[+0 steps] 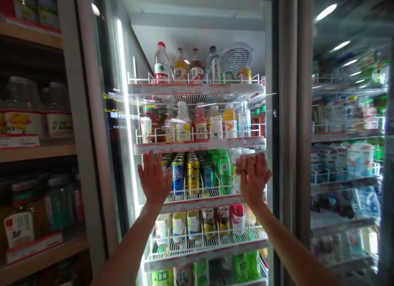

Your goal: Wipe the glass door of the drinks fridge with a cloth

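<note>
Head view: lit fridge [197, 35] is standing between wooden shelves [37, 153] and a second fridge [341, 184]. On the lit fridge's middle shelf [200, 204], white-lettered blue can [177, 177] and green bottle [224, 173] are standing upright, appearing between left hand [154, 179] and right hand [253, 177]. Left is showing released, fingers spread; right is appearing blurred, cannot tell its grip.

"WAVE" runs vertically on a dark-capped bottle [213, 67] in the upper middle of the frame — "C100" stands on a pale bottle [183, 125] and a reddish bottle [200, 123] at centre, and on a wide-capped bottle [59, 113] at left — the lettering on the blue can [177, 177] is unclear.
</note>
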